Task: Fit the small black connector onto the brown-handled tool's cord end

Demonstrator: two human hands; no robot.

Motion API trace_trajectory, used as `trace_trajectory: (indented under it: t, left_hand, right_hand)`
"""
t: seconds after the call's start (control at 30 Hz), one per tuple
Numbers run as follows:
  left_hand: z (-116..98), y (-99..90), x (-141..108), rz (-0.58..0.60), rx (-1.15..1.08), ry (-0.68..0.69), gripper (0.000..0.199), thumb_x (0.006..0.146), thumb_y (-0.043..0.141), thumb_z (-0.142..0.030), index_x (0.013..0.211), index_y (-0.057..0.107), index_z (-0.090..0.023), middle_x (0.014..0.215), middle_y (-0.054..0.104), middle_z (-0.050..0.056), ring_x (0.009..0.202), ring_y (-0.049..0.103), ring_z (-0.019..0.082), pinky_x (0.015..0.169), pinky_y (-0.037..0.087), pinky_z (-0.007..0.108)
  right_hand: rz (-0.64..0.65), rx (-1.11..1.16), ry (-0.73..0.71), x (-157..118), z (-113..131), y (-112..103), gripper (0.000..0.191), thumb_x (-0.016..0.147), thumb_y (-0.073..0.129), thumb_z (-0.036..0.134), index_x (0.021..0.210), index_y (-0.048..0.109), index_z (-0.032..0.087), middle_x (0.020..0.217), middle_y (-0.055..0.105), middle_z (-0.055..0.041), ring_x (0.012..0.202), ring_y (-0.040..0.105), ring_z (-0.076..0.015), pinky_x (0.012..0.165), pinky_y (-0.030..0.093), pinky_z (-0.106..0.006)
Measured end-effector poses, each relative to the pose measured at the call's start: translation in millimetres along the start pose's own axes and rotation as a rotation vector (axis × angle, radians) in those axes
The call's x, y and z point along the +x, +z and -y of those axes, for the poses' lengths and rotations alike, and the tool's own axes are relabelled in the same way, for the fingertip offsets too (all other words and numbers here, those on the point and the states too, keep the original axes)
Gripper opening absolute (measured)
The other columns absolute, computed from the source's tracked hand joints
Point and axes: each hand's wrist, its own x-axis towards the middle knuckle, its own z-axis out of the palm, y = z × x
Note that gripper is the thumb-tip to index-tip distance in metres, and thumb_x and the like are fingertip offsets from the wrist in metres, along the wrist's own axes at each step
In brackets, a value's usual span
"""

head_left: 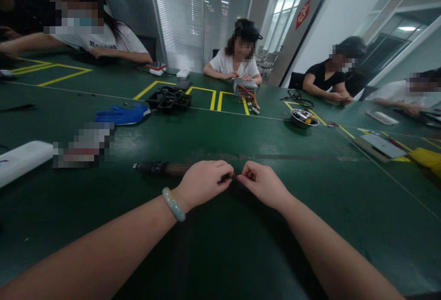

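Note:
My left hand (206, 179), with a pale green bangle (173, 204) at its wrist, is closed in a pinch. A small dark piece (224, 179) shows between its thumb and fingers, too small to name. My right hand (264, 184) faces it, fingers curled and thumb and fingertip pressed together at the near end of that piece. What sits inside the right pinch cannot be made out. Behind the left hand, a dark electric screwdriver (155, 167) lies on the green table (220, 240), its tip pointing left and its other end hidden by the hand.
A blue glove (122, 114), black plastic parts (169, 99) and a metal bowl (304, 119) with small items lie farther back. At left is a white box-like object (25, 160). Across the table, a person handles a metal box with coloured wires (248, 97); several others sit around.

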Motion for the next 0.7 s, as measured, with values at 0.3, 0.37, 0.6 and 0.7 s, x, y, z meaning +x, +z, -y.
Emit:
trace_trajectory:
  t: [0.3, 0.37, 0.6, 0.7]
  left_hand:
    - [1.3, 0.5, 0.1, 0.015, -0.008, -0.035, 0.013, 0.087, 0.057, -0.033, 0.097, 0.059, -0.024, 0.094, 0.064, -0.002, 0.084, 0.06, 0.016, 0.074, 0.045, 0.031]
    - [0.8, -0.3, -0.1, 0.02, -0.002, -0.041, 0.014, 0.087, 0.057, -0.033, 0.098, 0.059, -0.025, 0.094, 0.064, -0.003, 0.084, 0.06, 0.016, 0.073, 0.045, 0.031]
    - [0.6, -0.2, -0.5, 0.018, -0.005, -0.044, 0.014, 0.088, 0.057, -0.034, 0.098, 0.059, -0.025, 0.095, 0.065, -0.002, 0.083, 0.06, 0.016, 0.072, 0.044, 0.03]
    - [1.1, 0.2, 0.0, 0.019, -0.01, -0.044, 0.015, 0.088, 0.057, -0.034, 0.099, 0.059, -0.025, 0.095, 0.065, -0.002, 0.084, 0.061, 0.016, 0.073, 0.044, 0.031]
  right_hand:
    - [0.035, -0.038, -0.045, -0.2, 2.1, -2.6, 0.015, 0.089, 0.062, 0.029, 0.079, 0.056, 0.02, 0.068, 0.058, 0.0044, 0.06, 0.051, -0.0109, 0.053, 0.03, -0.022]
    - [0.031, -0.04, -0.048, -0.1, 1.8, -1.8, 0.014, 0.089, 0.062, 0.028, 0.079, 0.056, 0.02, 0.068, 0.057, 0.0044, 0.06, 0.05, -0.0109, 0.052, 0.03, -0.022]
    - [0.019, -0.026, -0.047, -0.8, 0.2, -1.1, 0.015, 0.09, 0.061, 0.029, 0.079, 0.056, 0.02, 0.067, 0.056, 0.0042, 0.059, 0.049, -0.0107, 0.052, 0.03, -0.022]
    - [0.021, -0.024, -0.048, -0.5, -1.2, -0.6, 0.015, 0.09, 0.062, 0.029, 0.079, 0.056, 0.02, 0.067, 0.056, 0.0044, 0.059, 0.049, -0.0107, 0.052, 0.03, -0.022]
